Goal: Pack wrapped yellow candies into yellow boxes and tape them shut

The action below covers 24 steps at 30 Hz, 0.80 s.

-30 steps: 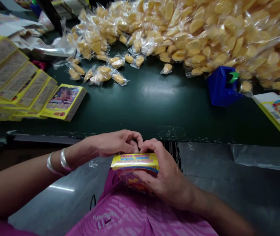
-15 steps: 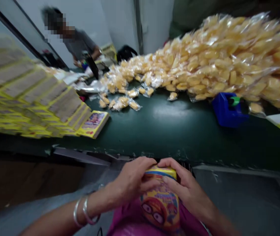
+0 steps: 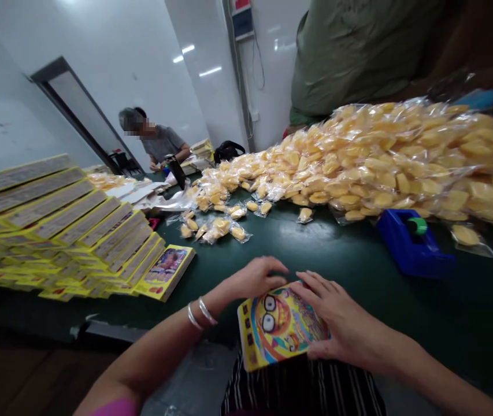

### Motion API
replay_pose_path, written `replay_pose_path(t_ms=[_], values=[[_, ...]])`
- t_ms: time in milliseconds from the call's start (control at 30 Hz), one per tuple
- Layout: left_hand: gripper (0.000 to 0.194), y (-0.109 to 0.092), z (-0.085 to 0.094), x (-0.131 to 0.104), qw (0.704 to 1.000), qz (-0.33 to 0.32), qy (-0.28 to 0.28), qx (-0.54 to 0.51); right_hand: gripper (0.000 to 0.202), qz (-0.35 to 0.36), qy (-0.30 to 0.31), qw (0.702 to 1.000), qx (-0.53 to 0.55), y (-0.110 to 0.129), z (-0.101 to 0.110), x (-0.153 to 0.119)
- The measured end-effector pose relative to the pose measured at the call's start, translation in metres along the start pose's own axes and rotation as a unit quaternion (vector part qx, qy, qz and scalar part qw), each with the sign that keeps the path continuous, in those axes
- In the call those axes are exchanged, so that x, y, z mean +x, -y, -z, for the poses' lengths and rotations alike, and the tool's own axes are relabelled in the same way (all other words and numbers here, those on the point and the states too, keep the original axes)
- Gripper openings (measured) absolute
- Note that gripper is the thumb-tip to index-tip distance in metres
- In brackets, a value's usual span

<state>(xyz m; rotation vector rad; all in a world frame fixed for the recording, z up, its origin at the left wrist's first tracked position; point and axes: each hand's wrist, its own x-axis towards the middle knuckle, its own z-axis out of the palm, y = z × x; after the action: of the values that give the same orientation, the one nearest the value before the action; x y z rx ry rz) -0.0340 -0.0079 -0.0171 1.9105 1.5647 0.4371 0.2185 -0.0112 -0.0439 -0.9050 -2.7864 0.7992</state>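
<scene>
Right hand (image 3: 337, 315): holding a cartoon box (image 3: 277, 330), which lies to the left of the blue tape dispenser (image 3: 408, 248) and nearer the viewer. Left hand (image 3: 258, 278): fingers loosely curved at the box's far edge; whether it grips cannot be told. The box's stylised lettering is illegible, as is the small print on the stacked boxes (image 3: 70, 216), far left of the dispenser. Wrapped yellow pieces (image 3: 371, 164) are heaped behind the dispenser.

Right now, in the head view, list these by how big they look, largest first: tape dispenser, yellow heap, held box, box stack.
1. Yellow heap
2. Box stack
3. Held box, partly covered
4. Tape dispenser
The held box sits nearer the camera, which may flatter it.
</scene>
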Motion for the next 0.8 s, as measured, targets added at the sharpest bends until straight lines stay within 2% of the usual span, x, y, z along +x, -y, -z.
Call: replay_pose_path(t_ms=[67,133,167,233,333,433,533,600,667,733,800], values=[[0.035,0.02,0.025,0.015,0.99,0.045,-0.12,0.065,0.11,-0.004,0.048,0.999,-0.006,-0.005,0.003,0.006],[0.047,0.045,0.054,0.023,0.967,0.096,-0.198,0.131,0.113,0.002,0.048,0.999,-0.025,-0.01,0.005,0.008],[0.052,0.057,0.066,0.025,0.959,0.111,-0.208,0.158,0.109,0.007,0.036,0.999,-0.037,-0.013,0.006,0.008],[0.06,0.075,0.077,0.028,0.956,0.109,-0.184,0.202,0.093,0.013,0.001,0.998,-0.053,-0.022,0.007,0.005],[0.046,0.089,0.065,0.029,0.96,0.058,-0.124,0.242,0.082,-0.012,-0.045,0.998,-0.043,-0.041,0.016,-0.007],[0.031,0.091,0.042,0.026,0.959,0.024,-0.115,0.257,0.071,-0.045,-0.057,0.997,0.008,-0.057,0.036,-0.022],[0.025,0.09,0.034,0.018,0.957,0.012,-0.143,0.253,0.045,-0.052,-0.06,0.993,0.085,-0.061,0.061,-0.024],[0.024,0.085,0.035,0.01,0.955,0.008,-0.18,0.238,0.042,-0.076,-0.1,0.986,0.113,-0.063,0.072,-0.012],[0.021,0.077,0.037,0.002,0.949,0.003,-0.232,0.215,0.04,-0.096,-0.139,0.98,0.106,-0.07,0.076,0.006],[0.021,0.065,0.033,-0.003,0.942,-0.017,-0.279,0.187,0.038,-0.089,-0.127,0.984,0.087,-0.083,0.074,0.023],[0.02,0.051,0.021,-0.003,0.941,-0.063,-0.289,0.165,0.038,-0.086,-0.108,0.988,0.064,-0.094,0.07,0.03]])
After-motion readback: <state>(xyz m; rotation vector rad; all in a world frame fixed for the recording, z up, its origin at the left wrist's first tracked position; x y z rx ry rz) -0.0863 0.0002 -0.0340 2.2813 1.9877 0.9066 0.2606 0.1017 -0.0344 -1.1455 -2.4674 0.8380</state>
